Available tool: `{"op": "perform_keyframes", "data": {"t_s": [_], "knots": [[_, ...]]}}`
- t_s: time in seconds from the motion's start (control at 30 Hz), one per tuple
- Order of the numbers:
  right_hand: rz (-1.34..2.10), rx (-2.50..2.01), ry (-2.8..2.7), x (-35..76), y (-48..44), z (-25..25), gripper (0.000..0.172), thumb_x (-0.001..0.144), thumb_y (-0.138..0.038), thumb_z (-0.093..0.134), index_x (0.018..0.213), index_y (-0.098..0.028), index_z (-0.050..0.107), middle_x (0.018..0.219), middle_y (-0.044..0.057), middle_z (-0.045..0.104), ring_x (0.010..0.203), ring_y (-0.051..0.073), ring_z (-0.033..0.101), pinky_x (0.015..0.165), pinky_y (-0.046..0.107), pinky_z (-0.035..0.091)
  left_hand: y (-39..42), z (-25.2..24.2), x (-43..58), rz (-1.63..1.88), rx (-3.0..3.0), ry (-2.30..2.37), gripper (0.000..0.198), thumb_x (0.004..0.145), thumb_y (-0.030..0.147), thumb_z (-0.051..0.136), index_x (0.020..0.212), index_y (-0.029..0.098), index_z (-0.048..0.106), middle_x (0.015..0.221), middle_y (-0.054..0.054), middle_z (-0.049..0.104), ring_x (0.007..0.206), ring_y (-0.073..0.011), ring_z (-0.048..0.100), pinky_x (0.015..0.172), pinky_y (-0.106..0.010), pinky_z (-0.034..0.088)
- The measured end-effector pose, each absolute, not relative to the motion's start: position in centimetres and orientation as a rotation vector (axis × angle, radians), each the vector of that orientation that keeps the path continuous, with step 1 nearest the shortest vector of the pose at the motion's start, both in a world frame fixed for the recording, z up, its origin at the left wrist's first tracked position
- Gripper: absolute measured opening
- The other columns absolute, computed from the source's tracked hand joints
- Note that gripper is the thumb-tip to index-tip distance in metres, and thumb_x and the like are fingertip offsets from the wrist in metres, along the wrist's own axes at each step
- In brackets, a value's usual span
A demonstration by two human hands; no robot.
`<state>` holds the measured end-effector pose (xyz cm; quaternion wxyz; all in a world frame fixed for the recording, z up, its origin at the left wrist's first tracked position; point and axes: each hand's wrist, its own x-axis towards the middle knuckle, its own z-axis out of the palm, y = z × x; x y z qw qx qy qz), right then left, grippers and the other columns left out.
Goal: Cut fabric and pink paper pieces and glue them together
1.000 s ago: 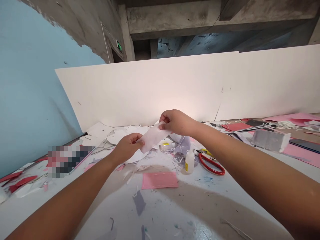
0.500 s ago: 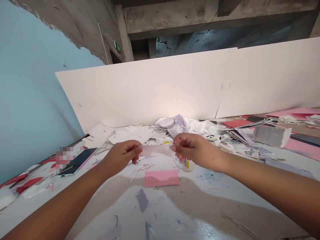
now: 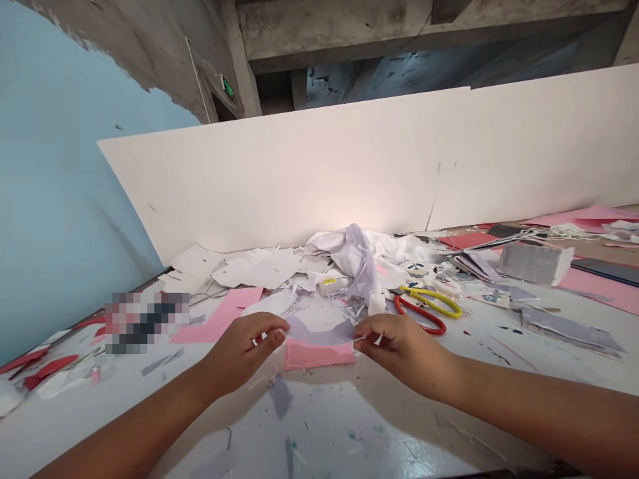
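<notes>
A pink paper rectangle (image 3: pixel 319 354) lies flat on the white tabletop in front of me. My left hand (image 3: pixel 249 342) pinches with thumb and forefinger at its upper left corner. At the upper right corner, my right hand (image 3: pixel 399 349) is closed in a similar pinch. Between them, a clear strip that looks like tape (image 3: pixel 320 342) runs along the rectangle's upper edge; it is hard to see against the paper. I cannot tell how far it touches the pink paper. Just behind lies a greyish-lilac paper scrap (image 3: pixel 319 330).
Scissors with red and yellow handles (image 3: pixel 432 306) lie beyond my right hand. Crumpled white plastic (image 3: pixel 349 253) and paper offcuts (image 3: pixel 264 267) line the white board (image 3: pixel 299 179). A larger pink sheet (image 3: pixel 222 316) lies left; a dark phone (image 3: pixel 606 271) is far right.
Both hands have come down and nearer with the clear strip, from above the table to the pink rectangle's upper edge. The scissors and the larger pink sheet now show.
</notes>
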<state>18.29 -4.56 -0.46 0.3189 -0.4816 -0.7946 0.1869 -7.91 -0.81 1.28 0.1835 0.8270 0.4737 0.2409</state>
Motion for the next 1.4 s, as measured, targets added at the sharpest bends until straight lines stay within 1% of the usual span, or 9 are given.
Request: {"op": "perform_keyframes", "data": {"t_s": [0.13, 0.3, 0.43, 0.6, 0.67, 0.83, 1.03, 1.17, 1.4], "knots": [[0.491, -1.328, -2.085, 18.2, -4.5, -1.4, 0.018, 0.079, -0.03, 0.047, 0.084, -0.021, 0.062, 0.079, 0.003, 0.063, 0.065, 0.014, 0.056, 0.058, 0.024, 0.041, -1.3, 1.3, -7.7, 0.713, 2.319, 1.318, 0.035, 0.083, 0.043, 0.034, 0.082, 0.022, 0.062, 0.081, -0.003, 0.064, 0.075, -0.0156, 0.056, 0.065, -0.024, 0.044], [0.413, -1.325, -2.117, 18.4, -4.3, -2.0, 0.017, 0.078, -0.027, 0.048, 0.087, -0.021, 0.061, 0.081, 0.002, 0.064, 0.064, 0.013, 0.055, 0.058, 0.024, 0.041, -1.3, 1.2, -7.5, 0.676, 2.339, 1.353, 0.033, 0.081, 0.045, 0.036, 0.081, 0.022, 0.06, 0.075, -0.001, 0.061, 0.069, -0.0138, 0.054, 0.057, -0.022, 0.041], [0.403, -1.303, -2.12, 18.7, -4.3, -2.1, 0.017, 0.076, -0.021, 0.049, 0.088, -0.022, 0.061, 0.085, 0.002, 0.065, 0.064, 0.012, 0.056, 0.059, 0.022, 0.042, -1.1, 0.8, -7.6, 0.667, 2.322, 1.364, 0.032, 0.081, 0.046, 0.038, 0.082, 0.022, 0.059, 0.076, -0.001, 0.06, 0.07, -0.0139, 0.054, 0.058, -0.022, 0.041], [0.384, -1.254, -2.122, 18.6, -4.4, -2.0, 0.019, 0.074, -0.015, 0.049, 0.088, -0.021, 0.062, 0.089, 0.001, 0.066, 0.069, 0.012, 0.058, 0.06, 0.02, 0.043, -1.2, 0.5, -7.8, 0.71, 2.286, 1.292, 0.033, 0.084, 0.043, 0.033, 0.082, 0.021, 0.058, 0.083, -0.002, 0.061, 0.073, -0.0135, 0.055, 0.066, -0.024, 0.043], [0.376, -1.234, -2.13, 18.6, -4.4, -1.9, 0.019, 0.074, -0.015, 0.049, 0.087, -0.021, 0.062, 0.089, 0.001, 0.066, 0.07, 0.012, 0.058, 0.06, 0.02, 0.043, -1.3, 0.6, -7.7, 0.701, 2.3, 1.293, 0.033, 0.083, 0.042, 0.033, 0.082, 0.021, 0.058, 0.082, -0.002, 0.061, 0.072, -0.0134, 0.055, 0.065, -0.024, 0.043], [0.382, -1.222, -2.13, 18.8, -4.2, -1.8, 0.018, 0.075, -0.017, 0.05, 0.088, -0.021, 0.062, 0.09, 0.001, 0.065, 0.065, 0.01, 0.057, 0.058, 0.019, 0.043, -1.4, 0.9, -7.3, 0.638, 2.337, 1.367, 0.028, 0.082, 0.04, 0.038, 0.082, 0.022, 0.059, 0.073, 0.0, 0.059, 0.066, -0.013, 0.052, 0.057, -0.022, 0.041], [0.328, -1.28, -2.12, 19.3, -4.1, -1.8, 0.016, 0.076, -0.023, 0.051, 0.087, -0.022, 0.062, 0.091, 0.002, 0.065, 0.061, 0.011, 0.056, 0.057, 0.021, 0.042, -1.1, 0.4, -7.3, 0.651, 2.319, 1.377, 0.02, 0.08, 0.031, 0.04, 0.081, 0.024, 0.058, 0.078, 0.001, 0.059, 0.067, -0.0117, 0.05, 0.058, -0.022, 0.04], [0.316, -1.28, -2.174, 19.1, -4.3, -1.6, 0.017, 0.079, -0.026, 0.048, 0.089, -0.023, 0.062, 0.091, 0.002, 0.065, 0.065, 0.012, 0.056, 0.059, 0.021, 0.042, -0.8, 0.0, -7.5, 0.648, 2.33, 1.355, 0.02, 0.08, 0.03, 0.039, 0.079, 0.024, 0.058, 0.079, 0.0, 0.059, 0.066, -0.0122, 0.049, 0.057, -0.022, 0.039], [0.332, -1.286, -2.265, 18.8, -4.3, -1.6, 0.019, 0.08, -0.024, 0.046, 0.089, -0.023, 0.063, 0.087, 0.002, 0.064, 0.072, 0.013, 0.057, 0.06, 0.021, 0.042, -0.7, 0.1, -7.7, 0.536, 2.386, 1.351, 0.022, 0.08, 0.03, 0.037, 0.077, 0.024, 0.058, 0.078, 0.0, 0.058, 0.067, -0.0129, 0.049, 0.058, -0.023, 0.038]]}}
